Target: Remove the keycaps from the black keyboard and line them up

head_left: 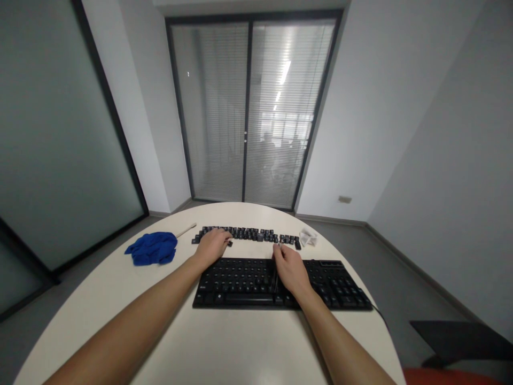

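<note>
A black keyboard (pixel 244 278) lies on the table in front of me. Beyond it stretches a band of loose black keycaps (pixel 248 233). My left hand (pixel 213 247) rests low at the left part of this band, its fingers reaching to the right and somewhat apart. One single keycap (pixel 230 244) lies just by its fingertips. Above the keyboard's middle, my right hand (pixel 292 266) is closed around a thin, dark two-pronged tool (pixel 275 280). Its prongs point down toward the keys; whether they touch a key I cannot tell.
On the left a crumpled blue cloth (pixel 154 248) lies beside a light-coloured stick (pixel 186 230). Crumpled white tissue (pixel 308 237) sits right of the keycaps. The keyboard cable (pixel 380 313) runs off the right edge of the round cream table (pixel 224 342). A chair (pixel 460 339) stands at lower right.
</note>
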Demonstrator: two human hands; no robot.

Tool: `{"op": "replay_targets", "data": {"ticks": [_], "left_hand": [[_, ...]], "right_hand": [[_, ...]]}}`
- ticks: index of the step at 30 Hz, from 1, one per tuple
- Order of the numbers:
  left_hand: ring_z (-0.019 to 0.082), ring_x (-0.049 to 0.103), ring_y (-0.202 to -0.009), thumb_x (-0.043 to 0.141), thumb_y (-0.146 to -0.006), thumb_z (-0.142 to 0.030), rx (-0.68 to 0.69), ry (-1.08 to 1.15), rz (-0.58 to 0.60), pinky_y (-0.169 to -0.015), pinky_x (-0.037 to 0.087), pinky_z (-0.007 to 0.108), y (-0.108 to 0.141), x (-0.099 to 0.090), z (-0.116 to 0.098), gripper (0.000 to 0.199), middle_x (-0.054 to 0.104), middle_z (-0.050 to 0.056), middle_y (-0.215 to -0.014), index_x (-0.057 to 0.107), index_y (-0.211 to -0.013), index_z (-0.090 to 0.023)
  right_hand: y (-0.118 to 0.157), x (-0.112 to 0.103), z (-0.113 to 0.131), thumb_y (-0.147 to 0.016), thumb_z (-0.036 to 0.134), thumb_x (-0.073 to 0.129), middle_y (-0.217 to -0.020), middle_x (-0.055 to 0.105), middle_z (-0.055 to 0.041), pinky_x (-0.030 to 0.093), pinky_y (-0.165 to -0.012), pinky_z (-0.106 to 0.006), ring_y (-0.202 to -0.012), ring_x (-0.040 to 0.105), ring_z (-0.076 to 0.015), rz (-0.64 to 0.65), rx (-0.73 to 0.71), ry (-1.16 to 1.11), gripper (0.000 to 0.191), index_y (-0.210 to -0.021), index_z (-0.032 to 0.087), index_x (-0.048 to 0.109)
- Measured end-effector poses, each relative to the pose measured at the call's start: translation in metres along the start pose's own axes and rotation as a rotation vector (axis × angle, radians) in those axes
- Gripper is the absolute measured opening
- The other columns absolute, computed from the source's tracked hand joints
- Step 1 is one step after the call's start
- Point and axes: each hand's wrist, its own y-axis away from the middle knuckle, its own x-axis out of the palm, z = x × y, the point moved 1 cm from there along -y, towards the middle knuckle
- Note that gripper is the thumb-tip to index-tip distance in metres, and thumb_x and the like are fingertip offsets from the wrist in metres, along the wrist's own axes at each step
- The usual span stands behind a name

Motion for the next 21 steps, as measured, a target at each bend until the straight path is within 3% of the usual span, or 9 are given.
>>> {"op": "replay_targets", "data": {"ticks": [5,11,21], "left_hand": [[0.026,0.057,-0.107,0.054,-0.082,-0.009,0.062,-0.008,-0.007,-0.094,0.043,0.038,-0.0015,-0.0047,0.0035,0.034,0.068,0.008,-0.112,0.068,-0.11,-0.023],[0.026,0.056,-0.11,0.061,-0.08,-0.013,0.116,0.006,0.019,-0.094,0.041,0.038,-0.001,-0.0053,0.0026,0.031,0.069,0.005,-0.111,0.068,-0.107,-0.025],[0.031,0.057,-0.106,0.06,-0.081,-0.014,0.038,-0.032,-0.001,-0.092,0.042,0.042,-0.008,-0.0002,-0.0016,0.02,0.072,0.008,-0.1,0.07,-0.095,-0.024]], "right_hand": [[-0.0003,0.0002,-0.0011,-0.097,0.042,0.033,-0.064,0.064,-0.0047,0.036,-0.06,-0.025,-0.064,0.059,-0.019,-0.003,0.022,0.022,0.044,-0.064,0.021,0.052],[0.0,0.0001,-0.0009,-0.097,0.043,0.034,-0.065,0.065,-0.0045,0.037,-0.062,-0.025,-0.066,0.06,-0.0191,-0.002,0.013,-0.004,0.044,-0.064,0.021,0.053],[-0.0001,0.0003,-0.0021,-0.097,0.045,0.033,-0.062,0.063,-0.004,0.037,-0.063,-0.026,-0.065,0.06,-0.0193,0.0,0.024,-0.023,0.045,-0.063,0.022,0.05]]}}
